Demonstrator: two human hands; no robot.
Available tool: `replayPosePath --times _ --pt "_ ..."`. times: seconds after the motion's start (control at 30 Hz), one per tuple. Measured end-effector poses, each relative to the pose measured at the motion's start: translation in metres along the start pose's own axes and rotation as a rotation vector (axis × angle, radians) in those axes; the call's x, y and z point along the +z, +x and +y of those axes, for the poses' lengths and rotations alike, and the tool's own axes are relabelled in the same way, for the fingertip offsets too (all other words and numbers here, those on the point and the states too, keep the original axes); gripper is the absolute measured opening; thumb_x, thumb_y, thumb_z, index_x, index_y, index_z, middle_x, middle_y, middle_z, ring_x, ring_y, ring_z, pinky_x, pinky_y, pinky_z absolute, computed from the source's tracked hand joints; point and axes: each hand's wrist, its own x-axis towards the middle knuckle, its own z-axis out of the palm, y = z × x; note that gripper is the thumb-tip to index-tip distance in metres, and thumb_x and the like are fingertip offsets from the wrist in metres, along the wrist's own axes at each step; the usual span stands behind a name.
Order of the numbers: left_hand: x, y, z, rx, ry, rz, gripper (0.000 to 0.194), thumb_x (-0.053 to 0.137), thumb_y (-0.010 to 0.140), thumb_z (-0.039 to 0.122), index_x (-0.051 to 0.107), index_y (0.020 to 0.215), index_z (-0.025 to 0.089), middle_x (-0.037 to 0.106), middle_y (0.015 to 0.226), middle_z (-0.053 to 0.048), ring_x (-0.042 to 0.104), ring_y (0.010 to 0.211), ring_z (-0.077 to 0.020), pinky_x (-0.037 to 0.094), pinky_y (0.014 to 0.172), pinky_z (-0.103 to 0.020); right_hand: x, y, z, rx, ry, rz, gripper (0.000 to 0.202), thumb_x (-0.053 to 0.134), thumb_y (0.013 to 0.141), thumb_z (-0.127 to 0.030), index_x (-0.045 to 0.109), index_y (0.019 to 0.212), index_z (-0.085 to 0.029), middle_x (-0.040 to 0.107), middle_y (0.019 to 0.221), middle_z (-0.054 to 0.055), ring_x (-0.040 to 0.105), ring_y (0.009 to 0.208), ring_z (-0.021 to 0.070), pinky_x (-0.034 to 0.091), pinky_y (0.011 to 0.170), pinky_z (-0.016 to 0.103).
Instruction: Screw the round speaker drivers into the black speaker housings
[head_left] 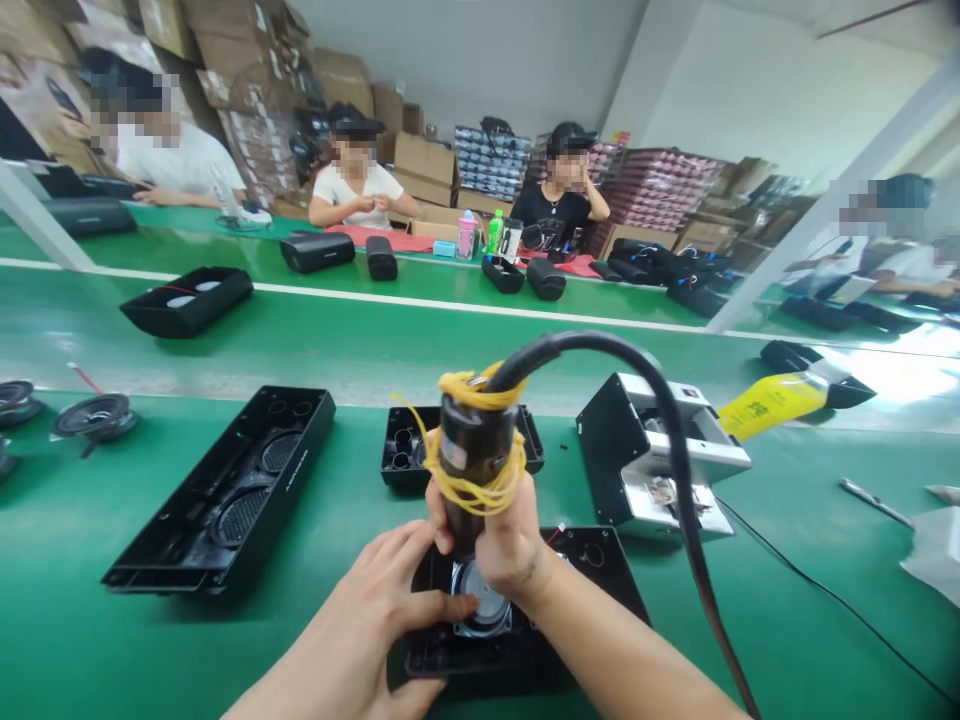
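My right hand (514, 545) is wrapped round a dark electric screwdriver (463, 450) with yellow rubber bands wound about it and a black cable out of its top. It stands upright over a black speaker housing (600, 600); its tip is hidden. A round speaker driver (484, 600) sits in that housing, magnet side up. My left hand (382, 595) grips the housing's left side, one finger pressed on the driver and another digit at the near edge.
Another open housing (300, 450) lies at left, a smaller one (405, 450) behind the screwdriver. Loose drivers (97, 415) lie far left. A white-and-black machine (637, 460), a yellow bottle (776, 400) and a pen-like tool (874, 500) are at right. Several people sit across the green table (360, 340).
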Motion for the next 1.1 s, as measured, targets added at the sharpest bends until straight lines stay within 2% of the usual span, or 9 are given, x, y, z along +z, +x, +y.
replayPosePath --times 0.1,0.17,0.3,0.43,0.57,0.73,0.83,0.97,1.1 --pt "0.008 -0.005 -0.007 0.020 0.055 0.001 0.082 0.076 0.059 0.009 0.073 0.134 0.044 0.037 0.177 -0.001 0.051 0.151 -0.0405 0.054 0.118 -0.062 -0.005 0.006 -0.040 -0.070 0.075 0.078 0.056 0.050 0.107 -0.074 0.062 0.137 -0.030 0.062 0.076 -0.002 0.049 0.046 0.0133 0.042 0.043 0.025" --pt "0.006 -0.008 -0.008 0.001 0.108 -0.062 0.087 0.077 0.059 0.008 0.070 0.138 0.044 0.031 0.181 -0.001 0.047 0.156 -0.0417 0.052 0.119 -0.065 -0.017 0.006 -0.073 -0.161 0.089 0.204 0.056 0.055 0.105 -0.074 0.067 0.134 -0.028 0.064 0.076 -0.002 0.055 0.049 0.0140 0.048 0.046 0.026" --pt "-0.006 -0.005 0.000 0.024 0.236 -0.123 0.082 0.085 0.075 0.031 0.059 0.152 0.043 0.025 0.185 -0.007 0.039 0.160 -0.0484 0.050 0.116 -0.071 -0.061 -0.009 -0.130 -0.364 -0.081 0.400 0.056 0.068 0.099 -0.071 0.072 0.128 -0.024 0.062 0.071 -0.003 0.052 0.045 0.0130 0.048 0.042 0.025" --pt "-0.009 0.019 0.010 0.180 0.247 -0.089 0.073 0.073 0.093 0.052 0.049 0.161 0.042 0.028 0.185 -0.007 0.039 0.161 -0.0445 0.050 0.119 -0.066 -0.113 -0.034 -0.161 -0.573 -0.389 0.574 0.051 0.071 0.097 -0.072 0.076 0.104 -0.022 0.058 0.066 -0.004 0.047 0.042 0.0107 0.043 0.038 0.021" --pt "0.005 0.051 0.025 0.290 0.255 -0.138 0.072 0.077 0.091 0.052 0.054 0.158 0.041 0.037 0.181 -0.005 0.040 0.162 -0.0403 0.042 0.127 -0.064 -0.152 -0.051 -0.168 -0.683 -0.542 0.708 0.062 0.064 0.097 -0.082 0.073 0.088 -0.021 0.055 0.064 -0.004 0.046 0.041 0.0097 0.043 0.038 0.020" --pt "0.029 0.072 0.040 0.243 0.327 -0.210 0.085 0.091 0.062 0.029 0.065 0.142 0.042 0.036 0.182 -0.005 0.040 0.162 -0.0429 0.040 0.125 -0.070 -0.170 -0.051 -0.156 -0.669 -0.560 0.741 0.063 0.063 0.097 -0.083 0.074 0.096 -0.021 0.055 0.065 -0.005 0.047 0.041 0.0102 0.042 0.037 0.021" --pt "0.037 0.072 0.037 0.213 0.312 -0.196 0.094 0.085 0.055 0.024 0.063 0.144 0.043 0.030 0.184 -0.004 0.038 0.162 -0.0446 0.038 0.126 -0.071 -0.173 -0.050 -0.149 -0.636 -0.558 0.746 0.064 0.058 0.099 -0.084 0.073 0.102 -0.022 0.055 0.065 -0.005 0.047 0.040 0.0104 0.041 0.037 0.021" --pt "0.039 0.065 0.022 0.240 0.309 -0.180 0.105 0.085 0.059 0.028 0.052 0.157 0.049 0.016 0.188 0.000 0.038 0.163 -0.0439 0.040 0.125 -0.067 -0.174 -0.051 -0.147 -0.598 -0.544 0.747 0.062 0.056 0.100 -0.083 0.073 0.109 -0.024 0.053 0.064 -0.006 0.045 0.039 0.0105 0.039 0.037 0.022" --pt "0.037 0.057 0.010 0.279 0.325 -0.186 0.114 0.081 0.062 0.027 0.041 0.166 0.049 0.017 0.188 -0.002 0.043 0.159 -0.0474 0.044 0.121 -0.067 -0.171 -0.053 -0.147 -0.575 -0.562 0.744 0.066 0.055 0.100 -0.084 0.074 0.113 -0.022 0.053 0.064 -0.005 0.044 0.039 0.0106 0.038 0.037 0.022"
